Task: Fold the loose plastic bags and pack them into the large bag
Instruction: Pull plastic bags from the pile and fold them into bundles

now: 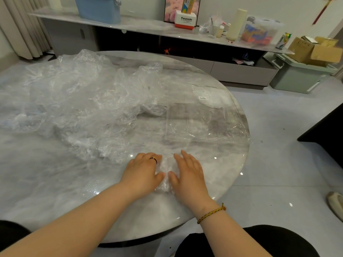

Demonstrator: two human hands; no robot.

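We press our left hand (143,170) and right hand (189,175) flat, fingers spread, on a small folded bag (165,171) near the tabletop's (55,182) front edge, apparently squeezing air out, while the loose heap (78,101) waits toward the far left edge.

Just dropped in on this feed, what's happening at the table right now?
A person is pressing a small folded bag flat on the round table, left hand and right hand palms down on either side of it. A heap of crumpled bags lies unfolded to the left, and a flat clear bag is spread out beyond the hands.
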